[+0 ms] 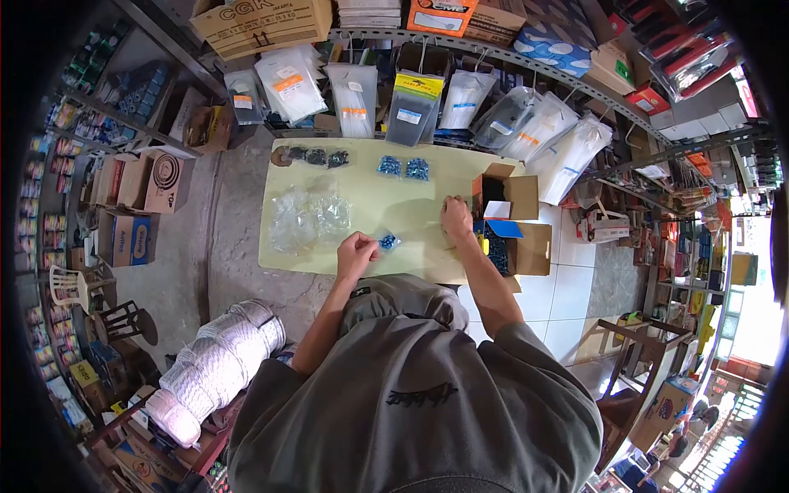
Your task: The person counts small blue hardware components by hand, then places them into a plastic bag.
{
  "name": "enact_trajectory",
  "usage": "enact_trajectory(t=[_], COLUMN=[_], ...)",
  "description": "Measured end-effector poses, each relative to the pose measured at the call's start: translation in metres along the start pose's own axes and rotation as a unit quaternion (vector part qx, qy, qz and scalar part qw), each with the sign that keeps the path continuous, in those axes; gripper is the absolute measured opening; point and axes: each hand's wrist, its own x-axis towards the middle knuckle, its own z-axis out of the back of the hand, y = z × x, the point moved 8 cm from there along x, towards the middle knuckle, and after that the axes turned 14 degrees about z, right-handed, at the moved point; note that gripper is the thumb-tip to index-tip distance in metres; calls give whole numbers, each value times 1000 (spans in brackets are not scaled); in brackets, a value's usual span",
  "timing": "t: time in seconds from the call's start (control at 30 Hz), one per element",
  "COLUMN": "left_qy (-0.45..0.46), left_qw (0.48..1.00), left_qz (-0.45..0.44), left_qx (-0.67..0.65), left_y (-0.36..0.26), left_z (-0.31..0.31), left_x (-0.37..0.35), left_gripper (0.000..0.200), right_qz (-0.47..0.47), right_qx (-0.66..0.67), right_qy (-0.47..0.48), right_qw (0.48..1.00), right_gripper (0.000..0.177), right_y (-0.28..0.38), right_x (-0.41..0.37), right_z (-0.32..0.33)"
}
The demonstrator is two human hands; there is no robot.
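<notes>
A small clear bag with blue pieces (388, 241) lies at the fingertips of my left hand (357, 254), whose fingers are pinched together on its edge. My right hand (456, 218) is closed above the yellow table (427, 261), just left of the open boxes; whatever its curled fingers hold is hidden. One open box (521, 197) has dark contents, and a second box (534, 249) beside it holds blue pieces. Two filled blue bags (403, 168) lie at the table's far side. Empty clear bags (310, 215) are spread at the left.
Several small bags of dark pieces (317, 156) lie at the table's far left. Packs of cable ties (417, 108) hang beyond the far edge. A large white rope roll (220, 361) stands at the lower left, and a wooden stool (649, 353) at the lower right.
</notes>
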Motion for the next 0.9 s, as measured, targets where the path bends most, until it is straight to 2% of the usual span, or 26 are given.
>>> enact_trajectory(t=[0.23, 0.3, 0.33, 0.4, 0.53, 0.6, 0.7, 0.77, 0.83, 0.9], left_qy=[1, 5, 9, 6, 2, 3, 3, 0, -1, 1], left_qw=[1000, 1000, 1000, 1000, 1000, 1000, 1000, 1000, 1000, 1000], left_qz=[-5, 2, 7, 9, 14, 15, 15, 12, 11, 1], left_qx=[-6, -13, -21, -14, -2, 2, 7, 6, 16, 15], left_y=[4, 6, 7, 4, -2, -1, -1, -4, -3, 0], left_z=[1, 2, 1, 1, -1, -2, -3, -3, -2, -1], left_x=[2, 3, 4, 2, 1, 2, 2, 1, 0, 4], left_gripper=[10, 10, 10, 9, 9, 8, 8, 9, 9, 9], right_qz=[-12, 64, 62, 115, 124, 169, 216, 214, 139, 125], right_qx=[7, 107, 106, 266, 334, 350, 353, 354, 353, 341], right_qy=[-3, -92, -92, -104, -65, -38, -26, -23, -22, -42], right_qw=[1000, 988, 988, 951, 932, 920, 910, 910, 925, 931], right_gripper=[14, 10, 10, 11, 14, 14, 16, 19, 22, 22], right_y=[18, 43, 56, 96, 143, 161, 165, 161, 134, 108], right_x=[0, -1, -4, -11, -36, -46, -53, -54, -53, -47], right_z=[22, 42, 52, 75, 88, 84, 71, 70, 58, 49])
